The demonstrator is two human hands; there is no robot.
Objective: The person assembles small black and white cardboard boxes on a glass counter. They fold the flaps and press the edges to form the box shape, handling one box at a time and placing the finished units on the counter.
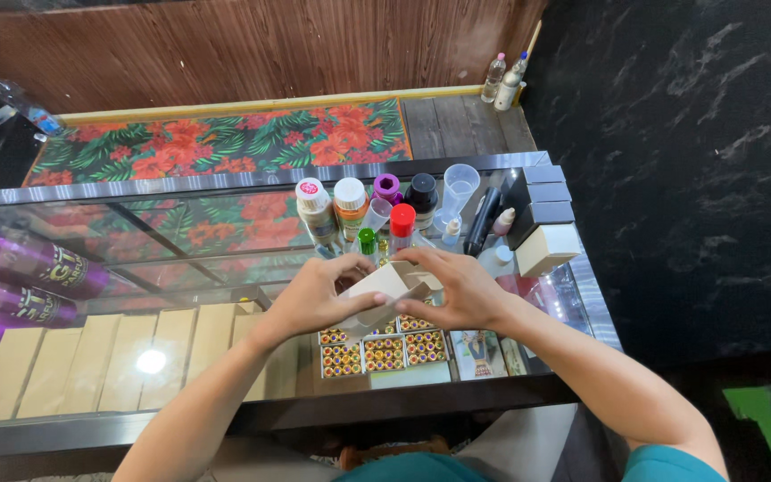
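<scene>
Glass formed the worktop (225,223), a display case above a floral rug. Near its front edge, the left hand (319,299) and right hand (461,290) both pinched a small cardboard box (385,290) between fingers and thumbs. Bottles (350,207) stood just behind. Judgement: excess squeeze could crush the flaps; an elbow sweep could topple the bottles.

place: shop | evidence: glass display bench (225,183) | inside it: rows of boxes (118,357), vial trays (384,351) | on it: bottles (350,207)
</scene>
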